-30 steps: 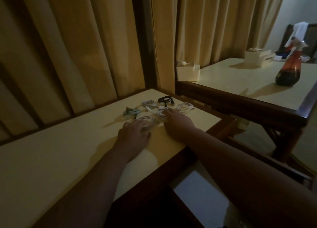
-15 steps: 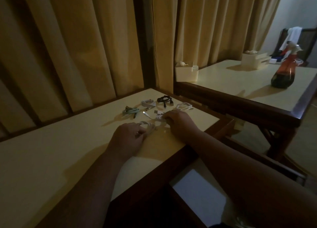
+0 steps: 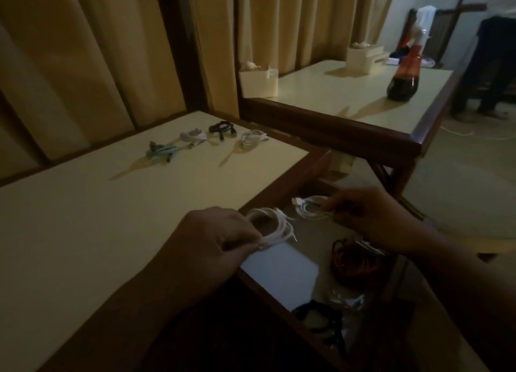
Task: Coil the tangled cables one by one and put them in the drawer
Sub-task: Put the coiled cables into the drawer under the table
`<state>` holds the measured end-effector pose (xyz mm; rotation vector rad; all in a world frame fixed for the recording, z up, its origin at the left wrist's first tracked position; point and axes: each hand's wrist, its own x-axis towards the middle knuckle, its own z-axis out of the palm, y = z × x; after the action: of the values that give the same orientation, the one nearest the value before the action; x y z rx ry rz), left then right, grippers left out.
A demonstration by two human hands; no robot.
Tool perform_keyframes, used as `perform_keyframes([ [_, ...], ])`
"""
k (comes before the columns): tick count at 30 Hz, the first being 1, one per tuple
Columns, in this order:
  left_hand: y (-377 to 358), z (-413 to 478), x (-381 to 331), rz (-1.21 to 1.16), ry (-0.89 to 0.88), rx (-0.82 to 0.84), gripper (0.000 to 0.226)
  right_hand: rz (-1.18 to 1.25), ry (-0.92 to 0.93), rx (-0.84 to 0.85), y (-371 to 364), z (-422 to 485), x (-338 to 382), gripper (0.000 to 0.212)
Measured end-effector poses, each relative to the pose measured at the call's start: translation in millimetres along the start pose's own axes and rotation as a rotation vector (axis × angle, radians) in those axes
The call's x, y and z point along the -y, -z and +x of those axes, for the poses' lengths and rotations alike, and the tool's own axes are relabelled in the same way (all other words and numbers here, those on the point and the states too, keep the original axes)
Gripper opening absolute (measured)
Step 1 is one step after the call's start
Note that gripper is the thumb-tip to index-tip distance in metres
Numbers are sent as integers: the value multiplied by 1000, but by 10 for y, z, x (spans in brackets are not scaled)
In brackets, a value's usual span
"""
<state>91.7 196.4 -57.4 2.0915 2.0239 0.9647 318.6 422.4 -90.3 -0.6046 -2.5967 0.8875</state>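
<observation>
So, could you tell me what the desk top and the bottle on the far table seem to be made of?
Desk top: a smooth, matte, cream surface, probably laminate, framed by a dark glossy wood edge. Bottle: looks like translucent reddish plastic or glass with dark liquid low inside and a pale spray head; the dim light leaves that open.

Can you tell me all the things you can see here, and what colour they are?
Cables on table: four; teal, white, black, white; far end.
Cables in drawer: dark red coil, black one; others too dim to count.
Boxes: two, cream; second table.
Spray bottle: one, red-brown; second table.
Curtains: yellow; behind.
Left hand: holds white coil.
Right hand: holds white coil over drawer.
</observation>
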Motion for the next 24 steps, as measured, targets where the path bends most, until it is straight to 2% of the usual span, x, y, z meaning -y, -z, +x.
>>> perform_keyframes([
  [3, -337, 166, -73, 44, -3, 193, 18, -180, -107, 186, -10, 5, -87, 24],
  [5, -528, 293, -118, 131, 56, 325, 18, -241, -126, 250, -77, 88, -111, 21],
  [9, -821, 459, -147, 268, 220, 516, 15, -287, -144, 316, -300, 224, -152, 20],
  [13, -1017, 435, -101, 305, 357, 709, 24, -257, -137, 339, -522, 268, -180, 17],
  [16, -1064, 423, -58, 267, 428, 784, 25, -217, -126, 371, -555, 247, -147, 17],
  [20, -991, 475, -83, 204, 459, 849, 1, -189, -108, 456, -590, 179, -136, 15],
  [24, -914, 573, -34, 225, 427, 764, 14, -191, -118, 461, -582, 174, -142, 12],
])
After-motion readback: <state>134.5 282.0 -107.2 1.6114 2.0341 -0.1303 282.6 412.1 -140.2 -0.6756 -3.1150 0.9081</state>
